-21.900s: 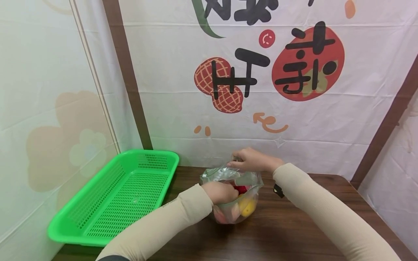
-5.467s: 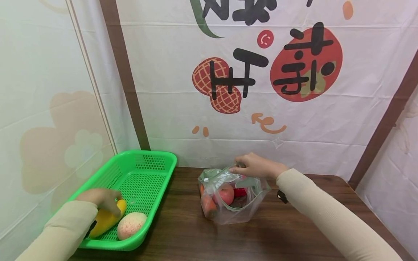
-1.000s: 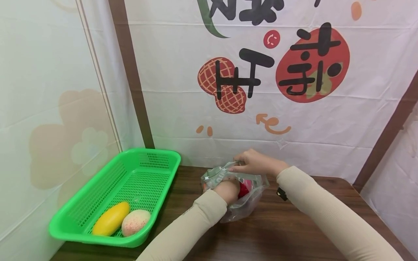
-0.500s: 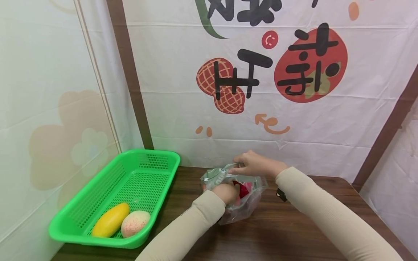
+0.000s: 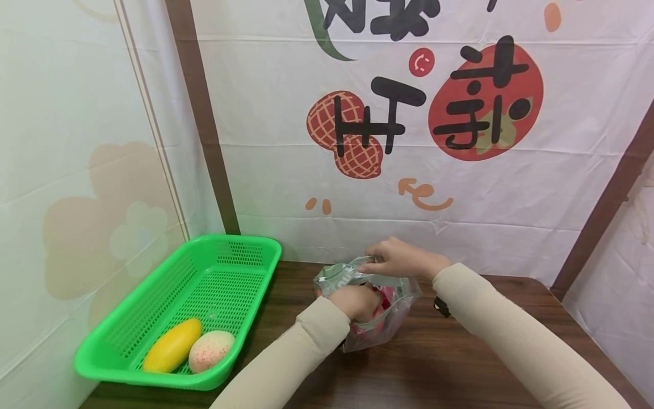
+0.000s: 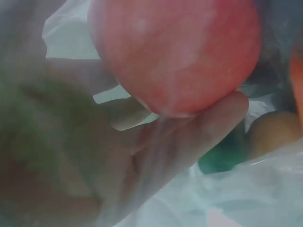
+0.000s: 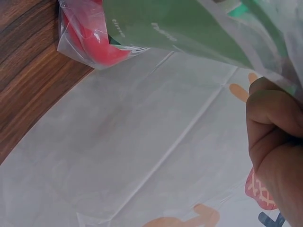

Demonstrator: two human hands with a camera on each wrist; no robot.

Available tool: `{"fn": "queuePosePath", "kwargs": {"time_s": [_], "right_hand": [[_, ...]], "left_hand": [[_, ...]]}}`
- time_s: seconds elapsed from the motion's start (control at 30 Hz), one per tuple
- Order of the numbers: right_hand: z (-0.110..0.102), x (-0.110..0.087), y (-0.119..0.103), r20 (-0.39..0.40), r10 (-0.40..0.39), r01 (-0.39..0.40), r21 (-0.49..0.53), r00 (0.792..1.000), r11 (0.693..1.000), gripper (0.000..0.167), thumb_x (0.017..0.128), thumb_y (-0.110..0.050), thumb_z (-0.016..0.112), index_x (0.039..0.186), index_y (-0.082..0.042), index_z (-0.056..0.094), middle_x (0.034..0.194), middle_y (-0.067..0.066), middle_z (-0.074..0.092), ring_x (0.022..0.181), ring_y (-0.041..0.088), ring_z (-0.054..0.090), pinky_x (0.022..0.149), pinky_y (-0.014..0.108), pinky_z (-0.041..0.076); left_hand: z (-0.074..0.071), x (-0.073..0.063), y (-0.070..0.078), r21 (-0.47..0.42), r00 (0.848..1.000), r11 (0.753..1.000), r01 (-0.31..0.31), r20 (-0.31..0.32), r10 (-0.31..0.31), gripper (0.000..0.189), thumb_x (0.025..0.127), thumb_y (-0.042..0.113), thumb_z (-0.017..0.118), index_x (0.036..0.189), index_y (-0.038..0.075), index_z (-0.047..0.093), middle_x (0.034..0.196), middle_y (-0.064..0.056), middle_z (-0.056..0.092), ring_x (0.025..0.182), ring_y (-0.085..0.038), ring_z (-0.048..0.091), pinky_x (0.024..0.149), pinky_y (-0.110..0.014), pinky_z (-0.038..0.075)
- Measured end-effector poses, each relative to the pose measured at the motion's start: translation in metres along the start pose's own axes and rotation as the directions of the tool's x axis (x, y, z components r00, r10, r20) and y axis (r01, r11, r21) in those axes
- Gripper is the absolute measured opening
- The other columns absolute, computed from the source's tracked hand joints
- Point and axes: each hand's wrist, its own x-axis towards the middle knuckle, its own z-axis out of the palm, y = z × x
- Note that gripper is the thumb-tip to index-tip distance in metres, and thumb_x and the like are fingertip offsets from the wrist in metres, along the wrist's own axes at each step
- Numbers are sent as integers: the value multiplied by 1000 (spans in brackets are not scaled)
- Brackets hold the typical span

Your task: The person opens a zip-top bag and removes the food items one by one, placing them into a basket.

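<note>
A clear zip bag (image 5: 380,336) stands on the table with its mouth open. My left hand (image 5: 356,302) reaches down into it. Seen through the plastic in the left wrist view, its fingers curl round a pinkish-red apple (image 6: 175,56). Near the apple lie a round orange-brown item (image 6: 274,130), something green (image 6: 220,158) and an orange piece (image 6: 297,78), all partly hidden. At the back rim of the bag, my right hand (image 5: 401,258) pinches the plastic edge. A bright red item (image 7: 102,45) shows through the bag in the right wrist view.
Left of the bag is a green perforated basket (image 5: 225,289). A yellow mango-like fruit (image 5: 172,346) and a pale pink-speckled peach (image 5: 211,351) lie in its near end. The brown wooden table (image 5: 475,329) meets a printed white curtain (image 5: 265,170) behind.
The yellow fruit, earlier under my left hand, lies in the basket beside the peach. My left hand has moved right into the bag and grips the apple. My right hand stays at the rim.
</note>
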Motion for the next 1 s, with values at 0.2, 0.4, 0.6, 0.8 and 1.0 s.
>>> {"fn": "queuePosePath", "kwargs": {"time_s": [0.2, 0.4, 0.6, 0.8, 1.0], "right_hand": [[2, -1, 2, 2, 9, -9, 4, 1000, 1000, 41, 99, -29, 65, 66, -19, 43, 57, -13, 31, 50, 0, 28, 54, 22, 33], [2, -2, 4, -13, 22, -22, 2, 1000, 1000, 42, 100, -29, 65, 64, -19, 44, 58, -14, 30, 51, 0, 28, 53, 23, 33], [3, -2, 5, -2, 66, -66, 10, 998, 998, 42, 99, -31, 66, 63, -21, 45, 58, -15, 30, 51, 0, 30, 53, 22, 33], [4, -2, 8, 21, 78, -78, -2, 997, 997, 37, 100, -31, 64, 66, -22, 51, 59, -16, 35, 54, 0, 37, 56, 23, 38], [4, -3, 7, 26, 82, -81, -32, 996, 996, 31, 99, -21, 62, 70, -22, 53, 63, -15, 41, 58, 2, 39, 58, 24, 39]], "left_hand": [[-12, -10, 3, -28, 999, 999, -40, 14, 40, 24, 98, 7, 56, 76, 17, 52, 77, 4, 50, 66, -11, 41, 61, -29, 37], [-28, -29, 5, 30, 994, 995, -91, -59, 93, 12, 98, 17, 59, 86, 16, 57, 74, 4, 50, 65, -9, 44, 60, -25, 39], [-43, -44, 6, 48, 980, 989, -142, -132, 147, 38, 79, 34, 76, 110, 16, 63, 96, 2, 56, 81, -9, 54, 68, -22, 46], [-52, -57, 8, 91, 974, 984, -151, -157, 164, 55, 76, 38, 78, 122, 15, 60, 107, 0, 57, 90, -12, 57, 75, -22, 49], [-61, -74, 4, 107, 960, 984, -142, -229, 163, 54, 73, 37, 81, 116, 15, 59, 116, -1, 55, 90, -14, 58, 72, -24, 51]]}}
